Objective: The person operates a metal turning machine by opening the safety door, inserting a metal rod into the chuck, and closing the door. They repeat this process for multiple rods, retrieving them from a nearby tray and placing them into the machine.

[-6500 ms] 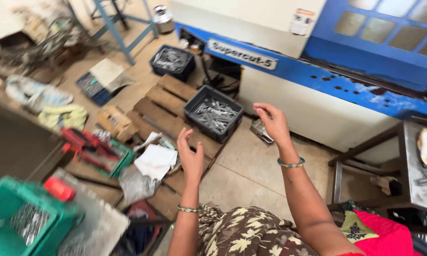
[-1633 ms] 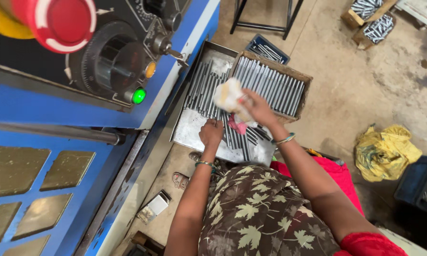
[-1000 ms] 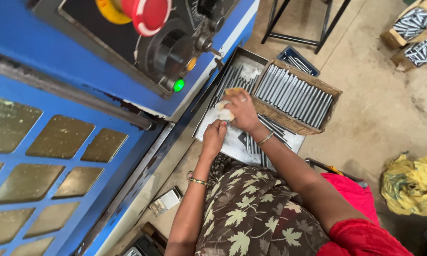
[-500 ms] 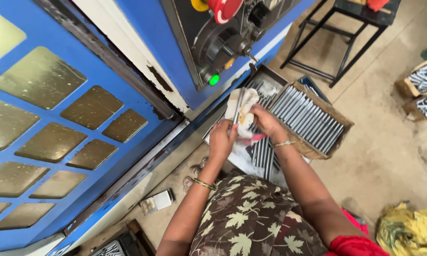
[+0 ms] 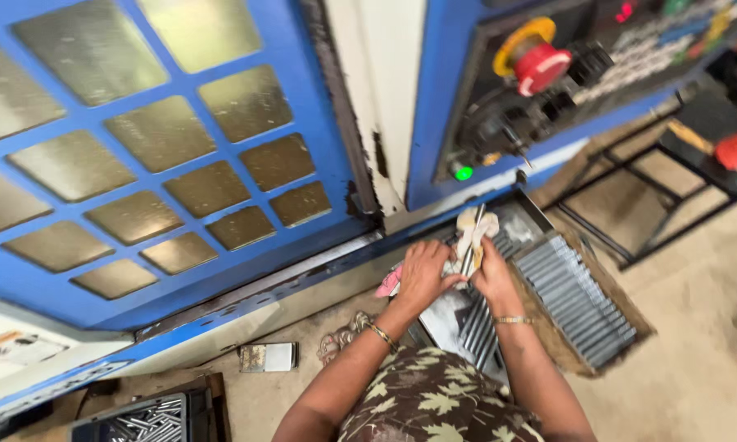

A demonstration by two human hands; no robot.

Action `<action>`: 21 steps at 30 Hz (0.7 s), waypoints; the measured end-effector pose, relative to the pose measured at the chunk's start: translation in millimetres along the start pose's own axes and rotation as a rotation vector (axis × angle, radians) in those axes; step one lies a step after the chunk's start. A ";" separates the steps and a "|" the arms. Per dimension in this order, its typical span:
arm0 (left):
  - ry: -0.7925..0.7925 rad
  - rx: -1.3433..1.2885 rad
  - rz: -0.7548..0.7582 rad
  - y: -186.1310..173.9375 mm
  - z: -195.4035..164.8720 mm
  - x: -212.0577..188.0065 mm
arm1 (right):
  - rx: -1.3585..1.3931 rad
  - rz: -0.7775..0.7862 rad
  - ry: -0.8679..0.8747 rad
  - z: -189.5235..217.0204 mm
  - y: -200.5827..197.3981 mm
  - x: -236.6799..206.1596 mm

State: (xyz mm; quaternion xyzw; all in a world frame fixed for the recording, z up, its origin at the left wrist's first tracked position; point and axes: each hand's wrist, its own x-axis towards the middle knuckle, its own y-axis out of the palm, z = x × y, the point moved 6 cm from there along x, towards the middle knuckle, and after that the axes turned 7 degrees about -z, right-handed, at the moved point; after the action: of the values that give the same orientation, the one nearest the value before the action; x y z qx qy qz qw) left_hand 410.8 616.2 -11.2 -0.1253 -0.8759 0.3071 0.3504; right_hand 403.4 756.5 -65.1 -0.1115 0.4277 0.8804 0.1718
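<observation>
Rod [image 5: 471, 250], a thin metal one, stood nearly upright between the two hands, wrapped low down in a pale cloth [image 5: 469, 233] whose loose end rose above the fingers. Nearest the camera lay a lap in leaf-print fabric [image 5: 434, 405], with both forearms reaching forward from it. On the left wrist sat a bangle [image 5: 380, 336], on the right a gold bracelet [image 5: 511, 320]. The left hand [image 5: 422, 274] was clenched around the cloth and the lower part of the rod; a pink scrap [image 5: 389, 282] showed at its outer edge. The right hand [image 5: 493, 274] gripped the cloth and rod from the other side, its fingers closed, the two hands touching. Under them lay a grey metal tray [image 5: 454, 315] holding a few rods. Just right of it a brown box [image 5: 577, 299] held many more rods laid side by side in a close row. To the left, on the concrete floor [image 5: 696, 368], lay a small flat rectangular object [image 5: 268, 357], and in the lower left corner a dark crate [image 5: 143, 419] held metal pieces. Beyond the hands rose a blue machine [image 5: 303, 98] with a door of gridded panes. Its control panel [image 5: 549, 90] carried a red stop button [image 5: 540, 61] on a yellow ring and a lit green lamp [image 5: 463, 173]. Far right stood a dark metal stand [image 5: 663, 180].
</observation>
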 end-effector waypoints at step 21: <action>-0.795 -0.809 -0.024 -6.4 94.4 10.2 | -1.255 -0.093 -0.483 -8.9 31.1 -15.5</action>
State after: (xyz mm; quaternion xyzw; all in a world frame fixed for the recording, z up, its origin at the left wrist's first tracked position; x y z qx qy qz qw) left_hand 338.2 573.2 -55.2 -0.1142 -0.9898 -0.0334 -0.0786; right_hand 405.6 728.3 -42.9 -0.0087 -0.2206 0.9539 0.2031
